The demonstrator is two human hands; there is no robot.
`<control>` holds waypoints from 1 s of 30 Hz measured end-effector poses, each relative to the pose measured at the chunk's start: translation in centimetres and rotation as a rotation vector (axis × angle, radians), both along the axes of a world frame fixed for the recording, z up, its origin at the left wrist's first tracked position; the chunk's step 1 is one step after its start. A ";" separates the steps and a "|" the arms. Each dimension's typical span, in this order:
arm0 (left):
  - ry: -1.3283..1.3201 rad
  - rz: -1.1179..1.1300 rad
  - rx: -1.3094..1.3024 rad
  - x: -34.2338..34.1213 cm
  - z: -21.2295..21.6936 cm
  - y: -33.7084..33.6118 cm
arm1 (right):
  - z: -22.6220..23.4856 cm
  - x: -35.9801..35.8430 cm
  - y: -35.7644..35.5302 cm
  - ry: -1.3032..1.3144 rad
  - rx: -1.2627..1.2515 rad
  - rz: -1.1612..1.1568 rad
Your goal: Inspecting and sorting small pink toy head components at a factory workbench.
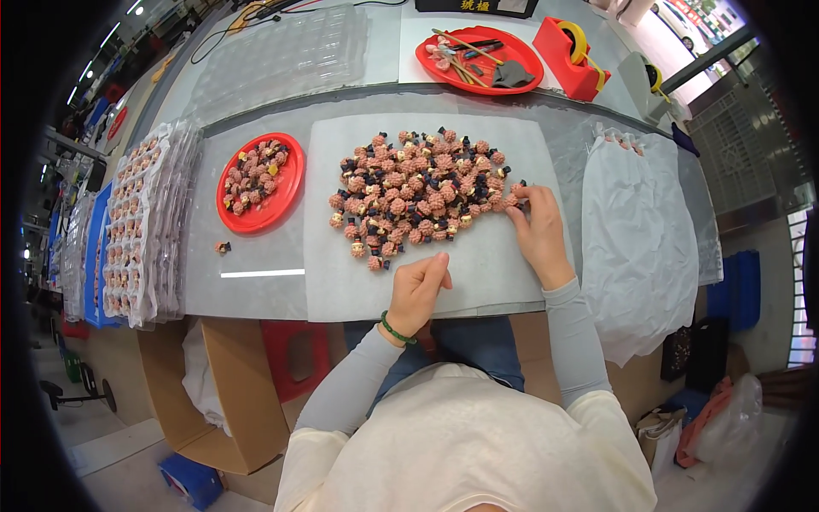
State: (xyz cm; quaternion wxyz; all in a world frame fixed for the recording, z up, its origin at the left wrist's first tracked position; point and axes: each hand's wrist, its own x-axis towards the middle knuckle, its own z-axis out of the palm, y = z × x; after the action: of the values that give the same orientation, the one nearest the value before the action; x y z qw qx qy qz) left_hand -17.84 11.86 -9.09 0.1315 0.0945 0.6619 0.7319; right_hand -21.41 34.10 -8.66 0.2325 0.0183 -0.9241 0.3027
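Note:
A broad heap of small figurines (409, 192) with curly pink hair and dark blue bodies lies on a white sheet (478, 282) in front of me. At the heap's right edge, my right hand (543, 235) has its thumb and fingers closed around one small pink-haired figurine (514, 201). My left hand (416, 293), a green bead bracelet at its wrist, hovers over the sheet's near edge. Its fingers are curled in with the thumb pressed against them, and whatever they may hold is hidden.
Left of the sheet stands a red plate (294, 183) of similar figurines, with one loose figurine (223, 247) below it. Stacked clear trays (141, 230) fill the far left. A red tray (529, 83) of tools and a tape dispenser (576, 72) sit behind; a white plastic bag (640, 247) hangs right.

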 end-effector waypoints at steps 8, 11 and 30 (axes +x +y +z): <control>0.005 0.031 0.192 -0.9 -0.4 1.3 | 1.3 4.6 -5.9 -0.506 -1.516 0.226; 0.002 -0.012 0.201 -1.0 -0.3 1.1 | 0.3 5.2 -7.2 -0.510 -1.533 0.262; -0.178 -0.119 0.356 -1.5 -1.1 -0.3 | -0.7 5.9 -7.6 -0.392 -1.320 0.397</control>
State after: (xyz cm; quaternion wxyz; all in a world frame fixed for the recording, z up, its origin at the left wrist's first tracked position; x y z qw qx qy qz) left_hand -19.33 11.58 -10.19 0.2137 0.0902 0.5010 0.8338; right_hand -15.52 26.46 -9.34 -0.0345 -0.0133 -0.5522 0.8329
